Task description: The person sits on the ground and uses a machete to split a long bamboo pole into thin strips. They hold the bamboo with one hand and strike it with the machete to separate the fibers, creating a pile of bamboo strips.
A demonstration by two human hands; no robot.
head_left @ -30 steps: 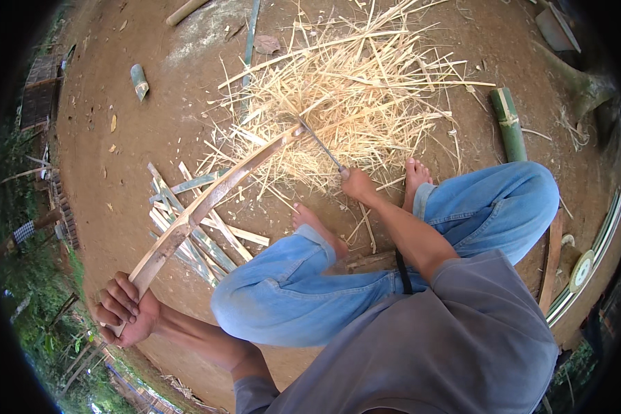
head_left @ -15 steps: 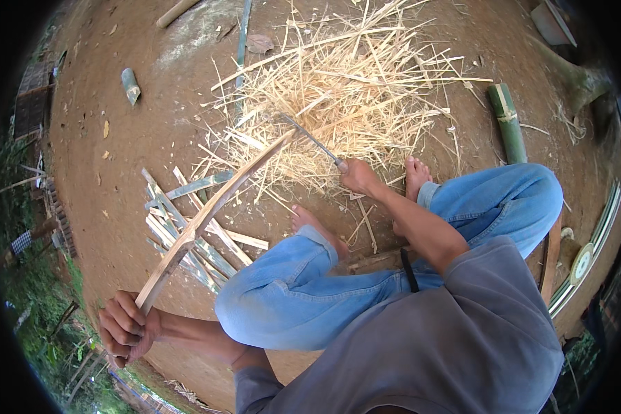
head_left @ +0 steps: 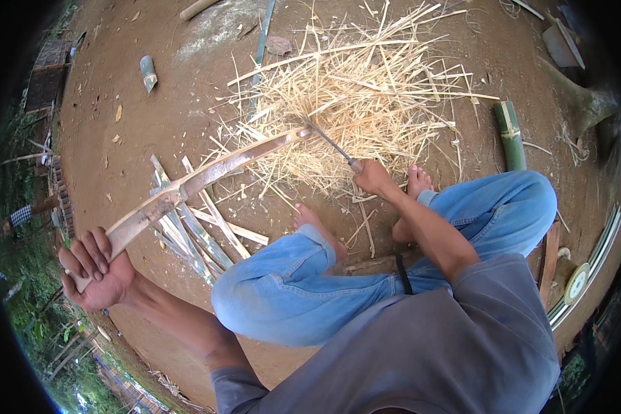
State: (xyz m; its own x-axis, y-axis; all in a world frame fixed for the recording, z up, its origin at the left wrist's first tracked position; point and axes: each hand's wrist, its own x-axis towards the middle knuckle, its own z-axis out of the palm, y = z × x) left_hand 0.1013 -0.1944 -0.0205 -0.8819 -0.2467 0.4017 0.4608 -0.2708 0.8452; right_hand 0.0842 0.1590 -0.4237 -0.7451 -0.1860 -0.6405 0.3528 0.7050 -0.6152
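A long split bamboo strip (head_left: 186, 185) runs slantwise from the lower left up to the shavings. Its near end is gripped in my left hand (head_left: 100, 269), with the fingers wrapped round it, out to the left of my knee. My right hand (head_left: 374, 178) is closed on the handle of a knife (head_left: 334, 146), in front of my feet. The thin dark blade points up and left, and its tip meets the strip's far end. Under that end spreads a heap of pale bamboo shavings (head_left: 379, 90).
Several split bamboo pieces (head_left: 196, 238) lie left of my foot. A green bamboo section (head_left: 510, 136) rests beyond my right knee, and a shorter bamboo piece (head_left: 148, 74) at the far left. A grey container (head_left: 562, 45) stands far right, near a round pale disc-like object's side (head_left: 577, 283).
My left hand has moved up and to the left, raising the near end of the strip and turning its inner face more into view. The knife stays by the strip's far end.
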